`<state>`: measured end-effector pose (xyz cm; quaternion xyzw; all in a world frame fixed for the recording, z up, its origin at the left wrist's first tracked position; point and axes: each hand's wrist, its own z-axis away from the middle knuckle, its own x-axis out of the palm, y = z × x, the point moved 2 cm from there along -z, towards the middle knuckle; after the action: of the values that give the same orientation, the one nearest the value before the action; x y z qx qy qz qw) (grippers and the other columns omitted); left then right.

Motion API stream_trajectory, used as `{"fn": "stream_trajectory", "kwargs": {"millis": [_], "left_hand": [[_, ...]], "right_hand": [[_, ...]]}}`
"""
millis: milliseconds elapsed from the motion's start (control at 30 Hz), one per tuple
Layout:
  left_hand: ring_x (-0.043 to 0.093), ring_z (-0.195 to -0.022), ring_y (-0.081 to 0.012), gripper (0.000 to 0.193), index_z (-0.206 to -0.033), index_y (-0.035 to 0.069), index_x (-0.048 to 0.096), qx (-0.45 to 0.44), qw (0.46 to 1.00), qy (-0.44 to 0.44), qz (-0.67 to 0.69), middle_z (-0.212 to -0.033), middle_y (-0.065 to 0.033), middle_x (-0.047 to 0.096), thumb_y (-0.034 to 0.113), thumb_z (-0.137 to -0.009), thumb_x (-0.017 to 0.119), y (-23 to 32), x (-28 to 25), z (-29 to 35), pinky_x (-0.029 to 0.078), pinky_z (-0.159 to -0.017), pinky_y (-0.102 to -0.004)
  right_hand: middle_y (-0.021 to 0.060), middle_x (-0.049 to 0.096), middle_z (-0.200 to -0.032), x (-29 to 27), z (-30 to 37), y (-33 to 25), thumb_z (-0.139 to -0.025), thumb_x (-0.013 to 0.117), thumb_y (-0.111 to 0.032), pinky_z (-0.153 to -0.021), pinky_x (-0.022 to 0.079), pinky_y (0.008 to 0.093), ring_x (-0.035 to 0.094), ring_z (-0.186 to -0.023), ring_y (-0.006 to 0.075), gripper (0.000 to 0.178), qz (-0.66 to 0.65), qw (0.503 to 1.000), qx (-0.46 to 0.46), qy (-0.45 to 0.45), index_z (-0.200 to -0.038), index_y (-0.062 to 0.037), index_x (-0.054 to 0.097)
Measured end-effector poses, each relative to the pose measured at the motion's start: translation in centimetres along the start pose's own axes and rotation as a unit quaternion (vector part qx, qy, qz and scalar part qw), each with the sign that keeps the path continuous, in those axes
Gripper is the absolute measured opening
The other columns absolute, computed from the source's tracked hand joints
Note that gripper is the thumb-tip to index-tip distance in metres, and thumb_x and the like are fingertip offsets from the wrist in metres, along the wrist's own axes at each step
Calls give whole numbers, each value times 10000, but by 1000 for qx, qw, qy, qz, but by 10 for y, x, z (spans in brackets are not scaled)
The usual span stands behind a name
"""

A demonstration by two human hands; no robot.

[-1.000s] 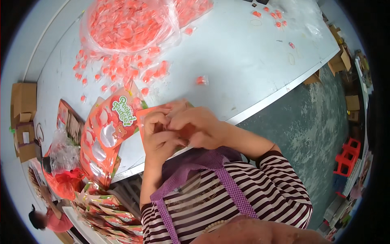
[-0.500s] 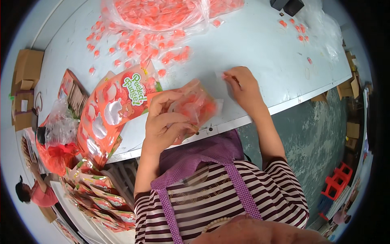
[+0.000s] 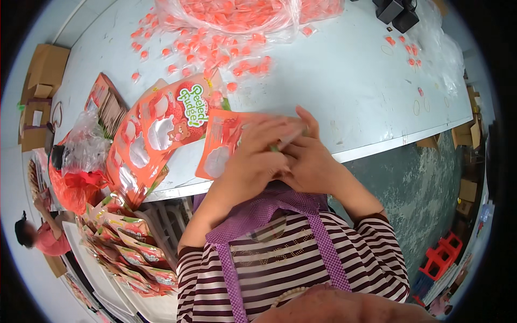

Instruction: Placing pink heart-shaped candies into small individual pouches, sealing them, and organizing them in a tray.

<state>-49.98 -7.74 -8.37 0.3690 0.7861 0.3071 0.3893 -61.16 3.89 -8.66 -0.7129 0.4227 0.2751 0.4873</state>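
Note:
An orange-red candy pouch (image 3: 215, 141) lies on its side near the table's front edge, its clear window partly showing. My left hand (image 3: 253, 156) grips its upper part, fingers curled over it. My right hand (image 3: 315, 161) closes on the pouch's right end, its fingers meeting those of my left hand and one fingertip raised. Between them the pouch's edge is mostly hidden, and so is whatever is inside. Just left of my left hand, flat printed pouches (image 3: 161, 129) lie overlapped in a fan.
A large clear bag of wrapped red candies (image 3: 242, 21) stands at the far side, with loose candies (image 3: 204, 51) spilled before it. A stack of pouches (image 3: 110, 107) and filled pouches (image 3: 129, 242) sit left. Black boxes (image 3: 401, 16) and clear plastic (image 3: 441, 54) lie far right.
My right hand has moved left from the table to the pouch and meets my left hand. The pouch has turned, so its candy-filled window no longer faces up. The view has shifted slightly.

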Motion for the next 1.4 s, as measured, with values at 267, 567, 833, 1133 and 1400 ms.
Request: {"fn": "stream_trajectory", "kwargs": {"millis": [267,567,833,1133,1400], "left_hand": [[490,-1259,-399,75,-762,73,607,-55,992,59,96,-1324,-181,553,65,-763,682,19,-30,-2,323,-1080,-544],[435,-1313,-433,73,-770,73,636,-44,986,71,142,-1318,-231,559,106,-772,701,24,-56,12,326,-1072,-562],[359,-1346,-479,224,-914,92,626,65,933,145,324,-1371,-274,488,306,-879,684,10,-51,20,265,-1103,-572],[589,-884,-209,320,-1052,-13,653,-153,959,232,-65,-996,-135,620,59,-759,760,42,-78,56,482,-783,-315],[591,-787,-189,246,-979,-26,671,-83,931,354,-18,-881,-100,637,30,-756,758,39,-95,67,470,-695,-287]], "right_hand": [[-22,688,-1070,-17,-7,-11,-811,639,-224,-1124,111,628,537,-1193,184,209,48,998,-49,14,-1003,-157,688],[41,644,-1177,-41,-6,-16,-721,755,-359,-1077,266,584,562,-1151,252,468,-41,976,-128,169,-1107,-123,635],[114,569,-1107,-15,-33,7,-679,803,-37,-963,424,351,542,-1059,229,512,-407,902,89,113,-1136,-49,573],[99,593,-897,-1,-50,2,-776,751,-6,-769,484,281,591,-833,174,203,-469,860,82,185,-847,-16,560],[109,591,-845,-12,-62,-7,-864,686,-59,-699,534,302,597,-746,189,177,-395,894,2,212,-854,-16,514]]}}
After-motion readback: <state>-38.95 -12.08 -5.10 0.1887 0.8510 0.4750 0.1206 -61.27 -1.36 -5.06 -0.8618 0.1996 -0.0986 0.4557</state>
